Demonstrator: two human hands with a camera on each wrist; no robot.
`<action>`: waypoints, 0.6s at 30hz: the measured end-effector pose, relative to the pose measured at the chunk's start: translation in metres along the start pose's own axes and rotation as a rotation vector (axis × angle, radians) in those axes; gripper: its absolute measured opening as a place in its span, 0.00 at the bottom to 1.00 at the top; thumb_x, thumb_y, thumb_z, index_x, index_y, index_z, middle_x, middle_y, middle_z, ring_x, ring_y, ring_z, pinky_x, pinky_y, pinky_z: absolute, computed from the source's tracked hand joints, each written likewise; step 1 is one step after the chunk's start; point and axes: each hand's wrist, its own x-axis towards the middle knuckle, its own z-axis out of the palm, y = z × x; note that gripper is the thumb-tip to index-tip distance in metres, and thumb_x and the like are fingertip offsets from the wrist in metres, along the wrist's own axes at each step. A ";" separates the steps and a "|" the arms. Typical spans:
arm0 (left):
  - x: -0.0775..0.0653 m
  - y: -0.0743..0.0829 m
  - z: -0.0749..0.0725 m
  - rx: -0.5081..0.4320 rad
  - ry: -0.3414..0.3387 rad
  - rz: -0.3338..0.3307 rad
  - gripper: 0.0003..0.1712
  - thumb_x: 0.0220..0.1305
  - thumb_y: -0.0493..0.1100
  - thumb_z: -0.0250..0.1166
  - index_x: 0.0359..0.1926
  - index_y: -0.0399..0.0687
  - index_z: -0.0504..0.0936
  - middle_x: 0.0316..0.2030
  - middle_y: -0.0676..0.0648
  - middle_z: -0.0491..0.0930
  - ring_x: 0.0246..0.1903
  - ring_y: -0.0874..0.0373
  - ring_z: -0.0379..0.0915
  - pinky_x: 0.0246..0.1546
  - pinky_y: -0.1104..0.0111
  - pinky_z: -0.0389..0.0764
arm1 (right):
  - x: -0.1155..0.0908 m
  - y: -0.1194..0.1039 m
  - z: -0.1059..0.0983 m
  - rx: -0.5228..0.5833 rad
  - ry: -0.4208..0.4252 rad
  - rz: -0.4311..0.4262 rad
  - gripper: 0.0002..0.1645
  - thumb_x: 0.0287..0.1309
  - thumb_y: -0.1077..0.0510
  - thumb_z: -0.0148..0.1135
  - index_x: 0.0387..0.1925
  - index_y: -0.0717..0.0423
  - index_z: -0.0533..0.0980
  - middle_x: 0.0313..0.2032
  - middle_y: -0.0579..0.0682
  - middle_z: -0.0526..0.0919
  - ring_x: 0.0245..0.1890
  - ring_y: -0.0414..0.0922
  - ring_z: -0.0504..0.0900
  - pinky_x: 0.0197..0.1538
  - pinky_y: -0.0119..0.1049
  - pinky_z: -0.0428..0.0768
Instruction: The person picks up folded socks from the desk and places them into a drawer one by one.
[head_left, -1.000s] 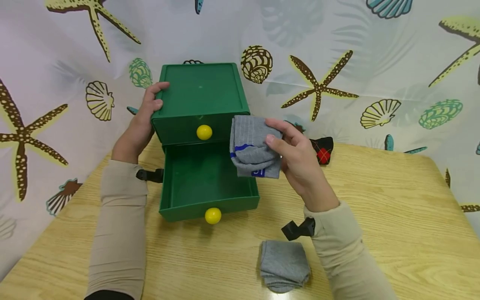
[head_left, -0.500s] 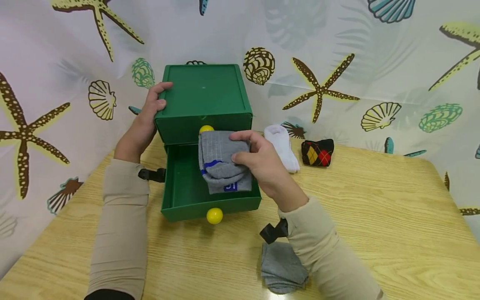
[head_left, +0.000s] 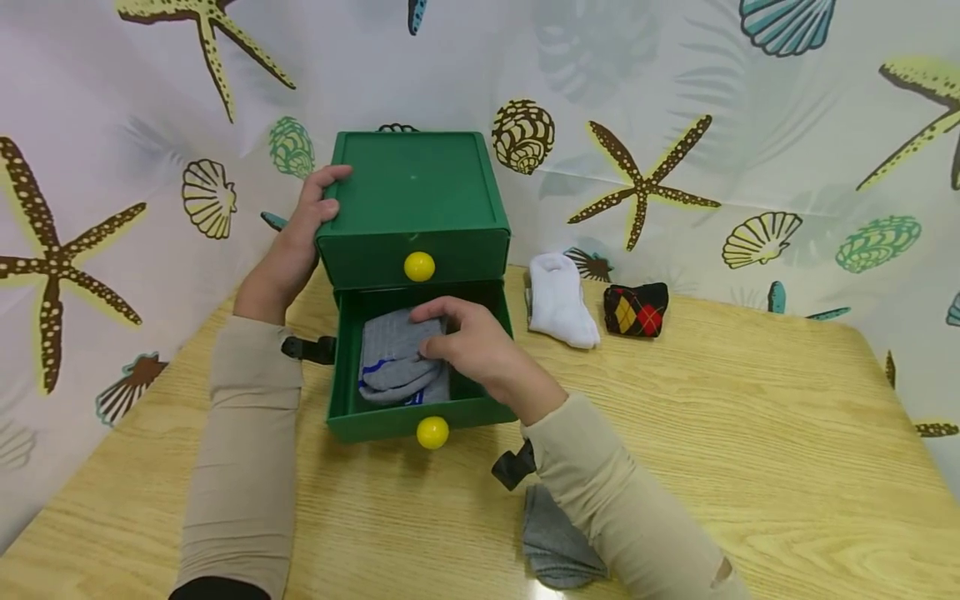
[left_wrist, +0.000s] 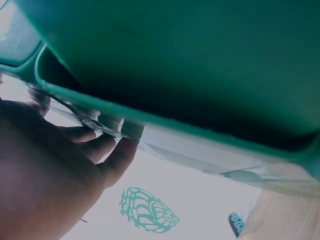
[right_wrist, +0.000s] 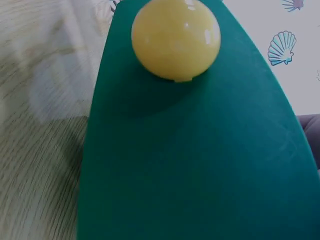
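Observation:
A green two-drawer box [head_left: 420, 183] stands on the table with its lower drawer [head_left: 378, 427] pulled out. Inside that drawer, toward its left, is a folded pair of grey socks [head_left: 397, 342] with blue marks. My right hand [head_left: 480, 342] reaches in and pinches the socks at their right edge, thumb and index finger showing on top. My left hand [head_left: 303, 225] rests against the box's upper left side; its fingers [left_wrist: 117, 155] lie along the wall in the left wrist view. The right wrist view holds only the drawer's front [right_wrist: 175, 160] and a yellow knob [right_wrist: 175, 40], not the hand.
Another folded grey pair [head_left: 555, 546] lies near the front, partly covered by the right sleeve. White socks [head_left: 561, 304] and dark argyle socks [head_left: 637, 308] sit right of the box. A shell-printed cloth [head_left: 795, 125] hangs behind the wooden table [head_left: 750, 400].
My right hand has carried the grey socks leftward and down, from beside the upper drawer into the open lower one. The white socks have come into sight. The left hand stays on the box.

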 end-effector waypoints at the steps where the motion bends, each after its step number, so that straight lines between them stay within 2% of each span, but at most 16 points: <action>1: 0.000 0.000 0.000 0.003 -0.002 0.001 0.31 0.75 0.52 0.41 0.77 0.59 0.52 0.78 0.51 0.31 0.76 0.48 0.29 0.71 0.50 0.39 | 0.001 0.000 0.001 0.005 -0.005 0.012 0.23 0.64 0.72 0.59 0.59 0.59 0.77 0.56 0.53 0.76 0.46 0.47 0.70 0.43 0.35 0.73; 4: 0.001 0.000 0.001 0.009 -0.005 0.004 0.32 0.75 0.52 0.41 0.77 0.59 0.52 0.78 0.51 0.31 0.76 0.47 0.30 0.71 0.51 0.40 | 0.003 -0.002 0.001 0.075 -0.040 0.046 0.27 0.65 0.73 0.56 0.64 0.58 0.74 0.49 0.54 0.75 0.41 0.47 0.71 0.42 0.37 0.75; 7: 0.001 0.000 0.001 0.011 -0.003 0.005 0.32 0.75 0.52 0.41 0.77 0.58 0.52 0.78 0.51 0.31 0.76 0.47 0.30 0.71 0.51 0.41 | 0.005 -0.003 0.002 0.114 -0.114 0.082 0.30 0.66 0.73 0.54 0.68 0.58 0.70 0.46 0.55 0.74 0.41 0.47 0.73 0.45 0.39 0.78; 10: 0.001 0.000 0.000 0.010 -0.001 0.003 0.32 0.74 0.52 0.41 0.77 0.59 0.52 0.78 0.51 0.32 0.76 0.47 0.31 0.71 0.50 0.41 | 0.006 -0.003 0.003 -0.053 -0.168 0.061 0.31 0.66 0.71 0.55 0.69 0.57 0.69 0.50 0.56 0.75 0.43 0.48 0.73 0.47 0.38 0.76; 14: 0.000 -0.001 -0.001 0.011 -0.001 0.001 0.33 0.74 0.52 0.41 0.77 0.58 0.51 0.78 0.51 0.32 0.76 0.47 0.31 0.71 0.49 0.41 | 0.006 -0.003 0.008 -0.400 -0.151 -0.022 0.29 0.67 0.66 0.58 0.69 0.55 0.72 0.63 0.54 0.74 0.49 0.47 0.71 0.49 0.35 0.71; 16: 0.000 -0.001 -0.001 0.012 -0.001 -0.001 0.33 0.74 0.52 0.41 0.77 0.58 0.51 0.78 0.51 0.32 0.75 0.47 0.31 0.71 0.49 0.41 | 0.005 -0.004 0.010 -0.504 -0.130 -0.038 0.28 0.68 0.65 0.58 0.68 0.52 0.73 0.64 0.53 0.74 0.46 0.46 0.73 0.47 0.35 0.71; 18: -0.001 0.000 -0.001 0.010 -0.002 -0.004 0.33 0.75 0.52 0.41 0.77 0.58 0.51 0.78 0.51 0.32 0.75 0.47 0.32 0.71 0.49 0.42 | 0.003 -0.005 0.012 -0.591 -0.108 -0.043 0.27 0.68 0.64 0.59 0.68 0.50 0.74 0.63 0.52 0.75 0.37 0.45 0.74 0.42 0.34 0.72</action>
